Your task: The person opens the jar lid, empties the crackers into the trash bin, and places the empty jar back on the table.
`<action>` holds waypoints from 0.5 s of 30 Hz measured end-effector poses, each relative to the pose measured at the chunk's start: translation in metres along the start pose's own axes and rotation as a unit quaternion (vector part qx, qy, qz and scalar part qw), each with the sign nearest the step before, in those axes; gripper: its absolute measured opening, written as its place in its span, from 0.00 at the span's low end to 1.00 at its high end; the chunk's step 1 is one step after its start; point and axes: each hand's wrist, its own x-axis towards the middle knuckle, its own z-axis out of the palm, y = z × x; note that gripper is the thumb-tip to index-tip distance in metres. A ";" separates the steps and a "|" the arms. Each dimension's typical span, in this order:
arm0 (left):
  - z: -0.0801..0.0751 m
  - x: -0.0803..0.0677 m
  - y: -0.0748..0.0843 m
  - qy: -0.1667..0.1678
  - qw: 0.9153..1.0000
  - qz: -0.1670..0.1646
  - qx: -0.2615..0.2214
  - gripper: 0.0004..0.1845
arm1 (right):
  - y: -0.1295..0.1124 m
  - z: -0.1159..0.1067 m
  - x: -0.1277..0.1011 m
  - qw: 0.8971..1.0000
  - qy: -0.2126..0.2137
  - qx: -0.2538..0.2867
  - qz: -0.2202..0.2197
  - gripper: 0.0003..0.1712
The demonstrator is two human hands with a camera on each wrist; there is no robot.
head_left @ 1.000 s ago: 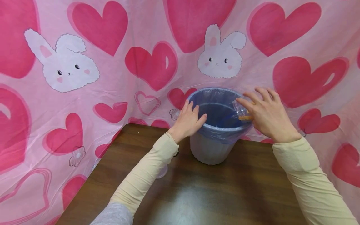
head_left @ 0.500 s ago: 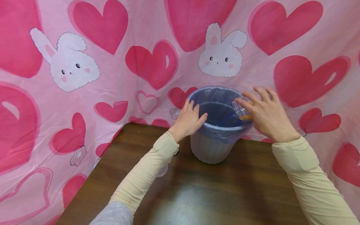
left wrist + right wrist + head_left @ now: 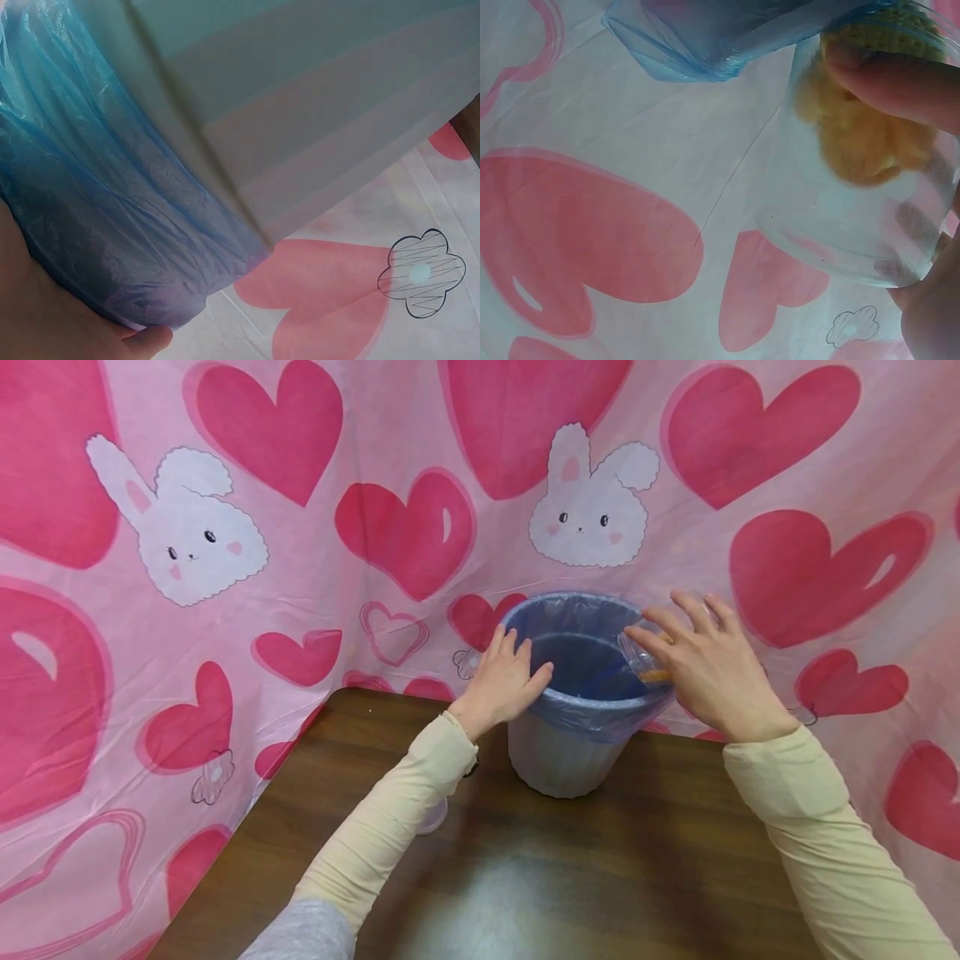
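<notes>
A small grey bin (image 3: 558,764) with a blue plastic liner (image 3: 577,610) stands at the back of the brown table (image 3: 570,877). My left hand (image 3: 504,681) grips the bin's left rim, thumb over the edge; the left wrist view shows the liner (image 3: 90,210) and bin wall (image 3: 300,112) close up. My right hand (image 3: 705,672) holds a clear plastic cup (image 3: 641,656) tilted on its side over the right rim. In the right wrist view the cup (image 3: 855,225) has a soft yellow-orange lump (image 3: 862,142) inside, with a finger (image 3: 900,86) pressed on its wall.
A pink cloth with hearts and bunnies (image 3: 300,568) hangs right behind the bin and drapes down beside the table. A small clear round object (image 3: 433,817) lies on the table, partly hidden under my left forearm.
The right hand with the cup has edged slightly left and up over the rim. The left hand and the bin have stayed put.
</notes>
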 end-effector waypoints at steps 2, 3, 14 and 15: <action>0.000 0.000 0.000 0.000 1.000 0.000 0.000 0.39 | 0.000 0.000 0.000 1.000 0.007 0.000 -0.003 0.58; 0.000 0.000 0.000 0.000 1.000 0.001 0.000 0.39 | 0.001 0.001 0.000 1.000 0.011 0.000 -0.005 0.57; -0.001 0.000 0.000 -0.003 1.000 -0.001 -0.006 0.39 | 0.002 -0.001 -0.002 1.000 0.005 0.005 0.012 0.59; -0.001 0.000 0.000 -0.003 1.000 -0.002 -0.005 0.39 | 0.002 -0.001 -0.002 1.000 0.004 0.006 0.013 0.59</action>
